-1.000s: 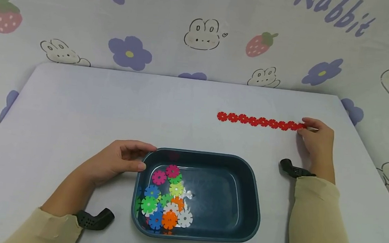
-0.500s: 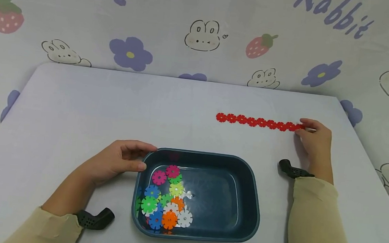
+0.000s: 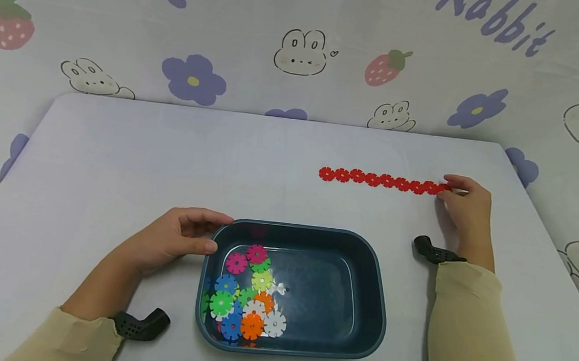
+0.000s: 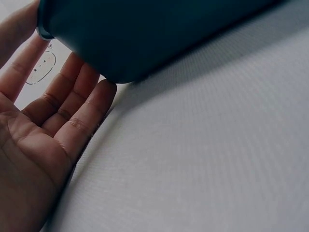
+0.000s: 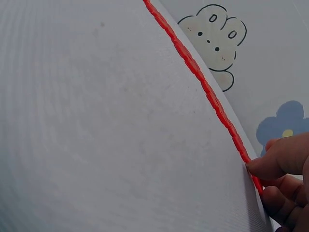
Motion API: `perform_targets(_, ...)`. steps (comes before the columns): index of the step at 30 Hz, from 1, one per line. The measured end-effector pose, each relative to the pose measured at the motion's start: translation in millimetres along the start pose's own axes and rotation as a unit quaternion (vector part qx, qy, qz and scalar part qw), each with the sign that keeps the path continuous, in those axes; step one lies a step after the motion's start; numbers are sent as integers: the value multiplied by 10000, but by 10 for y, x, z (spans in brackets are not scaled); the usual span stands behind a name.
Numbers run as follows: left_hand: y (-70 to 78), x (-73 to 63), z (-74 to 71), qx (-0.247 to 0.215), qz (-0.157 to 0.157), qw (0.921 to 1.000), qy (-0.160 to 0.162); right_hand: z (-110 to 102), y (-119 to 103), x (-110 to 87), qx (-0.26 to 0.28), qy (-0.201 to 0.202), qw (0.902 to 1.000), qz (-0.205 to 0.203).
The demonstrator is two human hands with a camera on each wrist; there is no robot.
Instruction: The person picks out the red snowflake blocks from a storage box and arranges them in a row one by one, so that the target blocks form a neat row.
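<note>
A row of red interlocking snowflake discs (image 3: 372, 179) stretches across the right part of the table, seen almost edge-on in the right wrist view. At its right end, my right hand (image 3: 468, 209) pinches the last disc between thumb and fingers, which partly cover it. A dark teal plastic tray (image 3: 317, 350) stands near me at the middle. My left hand (image 3: 162, 244) holds the tray's far left corner, thumb at the left rim and index finger at the back edge. The other fingers lie by the outer wall, as the left wrist view shows.
Loose snowflake discs in pink, green, yellow, blue, orange and white are heaped in the left half of the tray, such as an orange disc (image 3: 252, 326). Behind the white table (image 3: 169, 154) hangs a cloth (image 3: 249, 41) printed with rabbits, flowers and strawberries.
My right hand and the red row have shifted slightly to the left. The left hand and the tray stay in place.
</note>
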State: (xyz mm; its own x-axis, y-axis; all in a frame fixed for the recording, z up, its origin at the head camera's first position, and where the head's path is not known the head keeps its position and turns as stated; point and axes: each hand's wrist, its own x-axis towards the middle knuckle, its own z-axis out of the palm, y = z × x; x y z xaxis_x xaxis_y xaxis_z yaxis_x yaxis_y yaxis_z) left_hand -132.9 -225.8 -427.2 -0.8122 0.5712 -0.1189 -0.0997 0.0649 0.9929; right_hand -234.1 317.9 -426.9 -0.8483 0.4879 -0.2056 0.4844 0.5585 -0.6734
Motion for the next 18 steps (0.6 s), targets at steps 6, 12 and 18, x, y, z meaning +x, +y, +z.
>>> perform_targets(6, 1, -3, 2, 4, -46, 10000, 16, 11, -14, -11, 0, -27, 10000, 9)
perform_targets(12, -8, -2, -5, 69, 35, 10000, -36, 21, -13, -11, -5, 26, 10000, -26)
perform_targets(18, -18, 4, -13, 83, 76, 9999, -73, 7, -19, -27, 11, 14, 10000, 11)
